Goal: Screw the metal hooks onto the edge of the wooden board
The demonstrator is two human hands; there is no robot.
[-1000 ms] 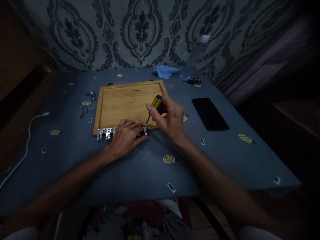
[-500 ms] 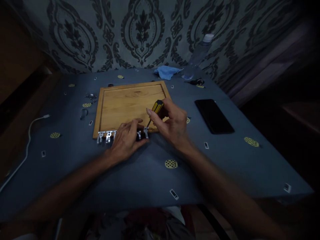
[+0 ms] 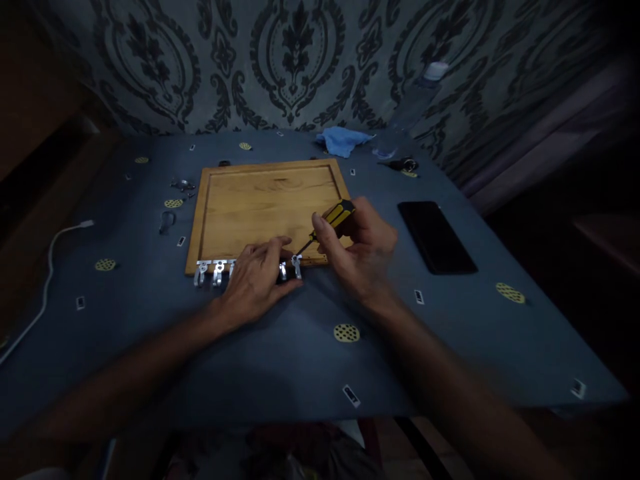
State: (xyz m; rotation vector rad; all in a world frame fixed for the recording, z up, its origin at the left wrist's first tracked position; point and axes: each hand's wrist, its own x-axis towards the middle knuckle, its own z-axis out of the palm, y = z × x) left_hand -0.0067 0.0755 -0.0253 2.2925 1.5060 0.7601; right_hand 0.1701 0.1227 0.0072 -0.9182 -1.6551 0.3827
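Note:
My right hand [image 3: 363, 250] grips a screwdriver [image 3: 341, 212] with a yellow and black handle. The screwdriver leans to the right, its tip at the last hook on the right end of a silver metal hook rail [image 3: 219, 265]. This rail lies along the near edge of a framed wooden board [image 3: 265, 213]. Across the middle of the rail rests my left hand [image 3: 255, 277], fingers on top and thumb along the near side by the right-hand hooks. Several hooks show to its left; those under the palm are hidden.
Small metal parts [image 3: 183, 185] and a curved piece [image 3: 167, 220] lie left of the board. A black phone [image 3: 437, 237] lies to the right. Behind are a blue cloth [image 3: 344, 141], a clear bottle [image 3: 413, 110] and a dark object [image 3: 401, 164]. A white cable [image 3: 49, 280] runs along the left.
My right hand has swung to the right, so the screwdriver now leans lower, its tip still at the end hook. My left hand keeps its place on the rail. The view has shifted slightly.

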